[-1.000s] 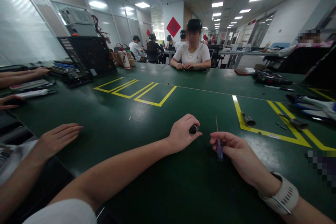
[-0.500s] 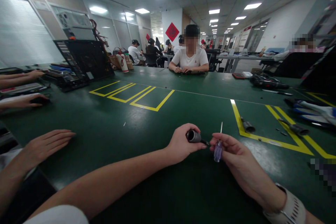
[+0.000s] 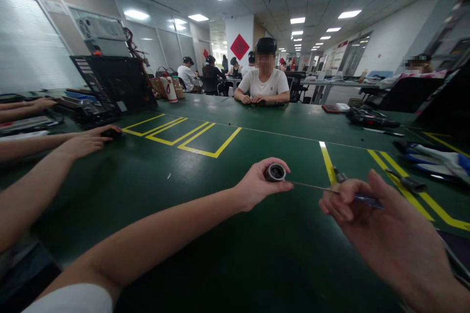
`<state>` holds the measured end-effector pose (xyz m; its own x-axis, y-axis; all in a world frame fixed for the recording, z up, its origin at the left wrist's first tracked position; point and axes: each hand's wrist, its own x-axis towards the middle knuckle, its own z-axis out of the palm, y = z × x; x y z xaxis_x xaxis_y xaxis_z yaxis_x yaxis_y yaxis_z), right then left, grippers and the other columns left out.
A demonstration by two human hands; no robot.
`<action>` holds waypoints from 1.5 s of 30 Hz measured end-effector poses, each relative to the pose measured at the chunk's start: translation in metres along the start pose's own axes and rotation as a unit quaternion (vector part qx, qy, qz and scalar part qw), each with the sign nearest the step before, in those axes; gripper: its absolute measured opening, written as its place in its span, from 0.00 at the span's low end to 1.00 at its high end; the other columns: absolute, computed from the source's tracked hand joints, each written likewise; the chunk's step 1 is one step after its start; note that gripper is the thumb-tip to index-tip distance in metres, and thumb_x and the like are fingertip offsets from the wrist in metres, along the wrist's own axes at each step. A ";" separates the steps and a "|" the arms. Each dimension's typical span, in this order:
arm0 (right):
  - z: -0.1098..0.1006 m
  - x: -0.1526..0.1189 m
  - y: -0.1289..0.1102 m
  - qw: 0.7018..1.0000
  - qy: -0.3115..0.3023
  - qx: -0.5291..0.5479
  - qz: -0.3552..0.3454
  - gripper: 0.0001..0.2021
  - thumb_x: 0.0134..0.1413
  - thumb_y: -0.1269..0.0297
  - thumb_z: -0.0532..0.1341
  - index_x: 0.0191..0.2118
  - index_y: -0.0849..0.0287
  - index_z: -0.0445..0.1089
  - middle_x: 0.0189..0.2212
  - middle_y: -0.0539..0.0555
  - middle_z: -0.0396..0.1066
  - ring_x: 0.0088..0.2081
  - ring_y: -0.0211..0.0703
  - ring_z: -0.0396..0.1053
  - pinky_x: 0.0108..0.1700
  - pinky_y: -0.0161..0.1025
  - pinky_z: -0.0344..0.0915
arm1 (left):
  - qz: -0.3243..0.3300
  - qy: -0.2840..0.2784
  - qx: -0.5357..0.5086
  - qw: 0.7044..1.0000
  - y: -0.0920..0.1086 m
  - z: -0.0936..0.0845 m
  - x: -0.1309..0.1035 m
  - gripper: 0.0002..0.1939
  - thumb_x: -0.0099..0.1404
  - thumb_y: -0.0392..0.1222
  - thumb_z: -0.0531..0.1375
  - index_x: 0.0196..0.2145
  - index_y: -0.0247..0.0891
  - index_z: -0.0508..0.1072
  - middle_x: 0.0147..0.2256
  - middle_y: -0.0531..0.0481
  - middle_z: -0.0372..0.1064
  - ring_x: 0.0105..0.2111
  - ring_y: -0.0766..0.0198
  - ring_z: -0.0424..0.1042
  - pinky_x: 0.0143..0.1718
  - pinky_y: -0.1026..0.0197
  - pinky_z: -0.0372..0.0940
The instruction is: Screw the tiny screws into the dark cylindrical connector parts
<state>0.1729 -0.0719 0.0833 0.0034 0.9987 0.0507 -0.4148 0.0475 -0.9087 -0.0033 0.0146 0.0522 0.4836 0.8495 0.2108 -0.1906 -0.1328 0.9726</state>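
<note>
My left hand (image 3: 259, 183) is closed around a dark grey cylindrical part (image 3: 276, 172), its round open end facing me. Between the fingers of my right hand (image 3: 367, 220) is a screwdriver (image 3: 316, 187) with a purple handle; its thin shaft points left, and the tip is at or beside my left fingertips. Whether the tip touches the part I cannot tell. Partly behind my right hand lies a similar grey part (image 3: 340, 175), and another one (image 3: 413, 183) rests farther right by the yellow tape.
Yellow tape outlines (image 3: 198, 150) mark the green table (image 3: 176, 215). At the left, another person's hands reach in, one on a black object (image 3: 112, 132). A black computer case (image 3: 117, 83) stands behind them. Blue-and-white items (image 3: 433, 156) lie right. A person (image 3: 265, 80) sits opposite.
My right hand has moved right and turned, swinging the screwdriver from upright to nearly level. The part in my left hand has turned its open end towards me. The neighbour's hands have reached farther in.
</note>
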 end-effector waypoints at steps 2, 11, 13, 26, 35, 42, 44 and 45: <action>-0.002 -0.005 0.002 1.000 0.010 -0.025 -0.015 0.18 0.54 0.51 0.55 0.20 0.55 0.70 0.17 0.50 0.58 0.25 0.40 0.60 0.31 0.40 0.63 | 0.024 -0.023 0.051 0.998 -0.003 0.004 -0.002 0.17 0.46 0.40 0.69 0.31 0.35 0.67 0.29 0.55 0.63 0.29 0.70 0.63 0.33 0.64 0.59; -0.008 -0.015 0.015 0.974 -0.036 -0.220 -0.031 0.06 0.49 0.63 0.58 0.25 0.56 0.68 0.18 0.48 0.63 0.23 0.37 0.60 0.25 0.34 0.58 | 0.079 -0.105 0.321 0.938 -0.029 0.004 -0.017 0.13 0.54 0.46 0.64 0.27 0.35 0.65 0.26 0.55 0.61 0.26 0.70 0.60 0.29 0.65 0.56; -0.008 -0.017 0.018 0.947 -0.056 -0.314 -0.039 0.07 0.51 0.63 0.55 0.26 0.55 0.67 0.19 0.48 0.64 0.23 0.38 0.61 0.25 0.35 0.58 | 0.094 -0.103 0.346 0.928 -0.030 0.005 -0.017 0.11 0.55 0.44 0.63 0.27 0.35 0.65 0.26 0.55 0.61 0.26 0.70 0.60 0.30 0.65 0.56; -0.004 -0.023 0.030 0.878 -0.078 -0.458 -0.111 0.10 0.57 0.63 0.50 0.27 0.56 0.63 0.23 0.49 0.65 0.27 0.40 0.64 0.29 0.37 0.58 | 0.135 -0.113 0.420 0.890 -0.029 0.005 -0.020 0.08 0.58 0.42 0.59 0.27 0.35 0.65 0.26 0.55 0.64 0.27 0.69 0.63 0.35 0.63 0.55; -0.009 -0.013 0.040 0.980 0.000 -0.199 -0.013 0.09 0.51 0.63 0.55 0.24 0.57 0.67 0.23 0.50 0.67 0.29 0.41 0.65 0.34 0.39 0.61 | 0.096 -0.096 0.344 0.929 -0.028 0.009 -0.019 0.10 0.56 0.41 0.60 0.25 0.35 0.63 0.24 0.57 0.59 0.25 0.71 0.60 0.29 0.66 0.55; -0.003 -0.020 0.032 0.899 -0.039 -0.426 -0.095 0.10 0.54 0.61 0.53 0.26 0.56 0.66 0.24 0.50 0.67 0.28 0.42 0.65 0.31 0.40 0.59 | 0.109 -0.092 0.416 0.898 -0.031 0.007 -0.018 0.09 0.57 0.43 0.60 0.26 0.35 0.65 0.25 0.56 0.61 0.26 0.70 0.62 0.33 0.63 0.55; -0.001 -0.022 0.029 0.870 -0.055 -0.475 -0.121 0.09 0.54 0.62 0.53 0.26 0.56 0.66 0.25 0.51 0.67 0.28 0.42 0.65 0.30 0.39 0.59 | 0.111 -0.094 0.443 0.885 -0.031 0.007 -0.018 0.08 0.58 0.42 0.59 0.27 0.36 0.65 0.25 0.56 0.63 0.27 0.69 0.63 0.34 0.63 0.55; -0.001 -0.023 0.027 0.866 -0.061 -0.481 -0.126 0.10 0.54 0.62 0.53 0.26 0.56 0.67 0.25 0.51 0.68 0.29 0.42 0.65 0.30 0.39 0.59 | 0.112 -0.097 0.451 0.880 -0.031 0.006 -0.018 0.08 0.58 0.42 0.59 0.27 0.36 0.65 0.26 0.56 0.63 0.28 0.68 0.64 0.34 0.62 0.55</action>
<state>0.1621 -0.0933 0.0570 -0.1375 0.9479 0.2875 0.5343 0.3154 -0.7843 -0.0007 -0.0002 0.0189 0.6742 0.6586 0.3344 0.4141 -0.7119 0.5672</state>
